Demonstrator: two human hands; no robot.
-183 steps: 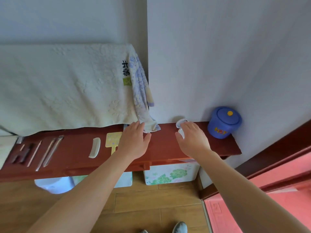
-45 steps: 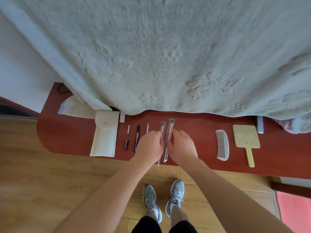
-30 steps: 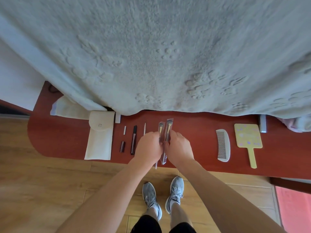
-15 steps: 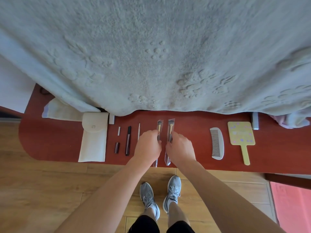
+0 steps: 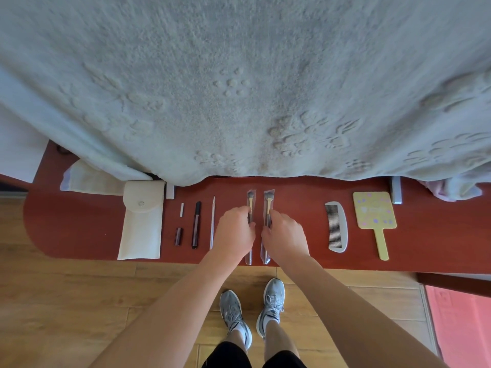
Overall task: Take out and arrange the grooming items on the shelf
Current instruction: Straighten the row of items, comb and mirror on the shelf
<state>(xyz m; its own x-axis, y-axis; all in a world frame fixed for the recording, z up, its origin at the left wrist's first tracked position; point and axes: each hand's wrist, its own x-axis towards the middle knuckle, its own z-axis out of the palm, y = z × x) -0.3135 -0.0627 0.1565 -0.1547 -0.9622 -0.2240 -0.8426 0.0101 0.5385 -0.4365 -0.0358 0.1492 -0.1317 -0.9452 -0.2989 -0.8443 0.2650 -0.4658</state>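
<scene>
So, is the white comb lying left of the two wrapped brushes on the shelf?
No, the white comb lies right of the two wrapped brushes, between them and the yellow hand mirror.

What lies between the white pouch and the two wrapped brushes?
Head view, going from the white pouch to the wrapped brushes: a small white piece, a short dark tube, a dark pen, a thin pale stick, then the left hand.
</scene>
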